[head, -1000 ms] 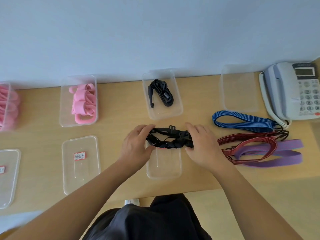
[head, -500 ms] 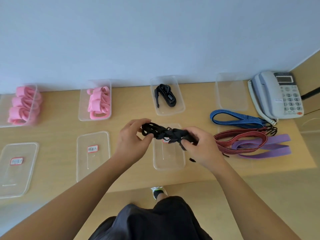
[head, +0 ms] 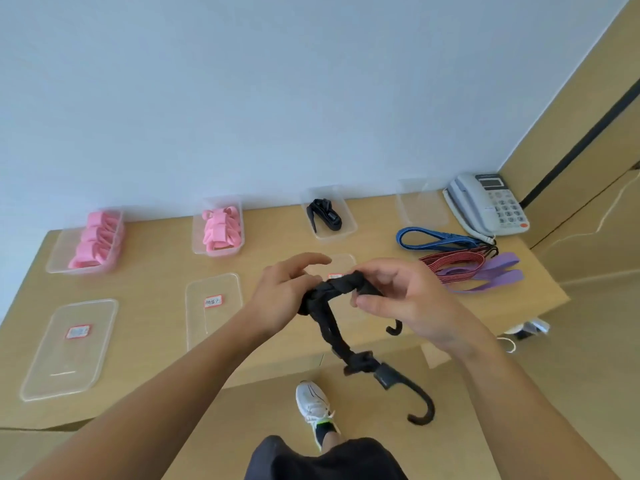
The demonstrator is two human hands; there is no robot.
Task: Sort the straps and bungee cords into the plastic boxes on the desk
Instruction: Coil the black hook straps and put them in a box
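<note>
A twisted black bungee cord (head: 332, 320) is held up over the desk's front edge. My left hand (head: 280, 296) grips its left end and my right hand (head: 405, 299) pinches the right end. One length hangs down, ending in a black hook (head: 420, 407). Behind my hands a labelled lid (head: 341, 263) lies mostly hidden. At the back stand a box with a black strap (head: 329, 216), two boxes of pink straps (head: 218, 228) (head: 91, 242) and an empty box (head: 422, 206). Blue (head: 433, 239), red (head: 453, 263) and purple cords (head: 491, 271) lie at the right.
Two labelled clear lids (head: 213, 310) (head: 71, 344) lie at the front left of the wooden desk (head: 156, 265). A grey telephone (head: 488, 204) sits at the back right corner. A white shoe (head: 313, 403) shows below the desk edge.
The black cord has been lifted off the desk toward me and partly unwound; one end with its hook now dangles below my hands. The view has pulled back and tilted up.
</note>
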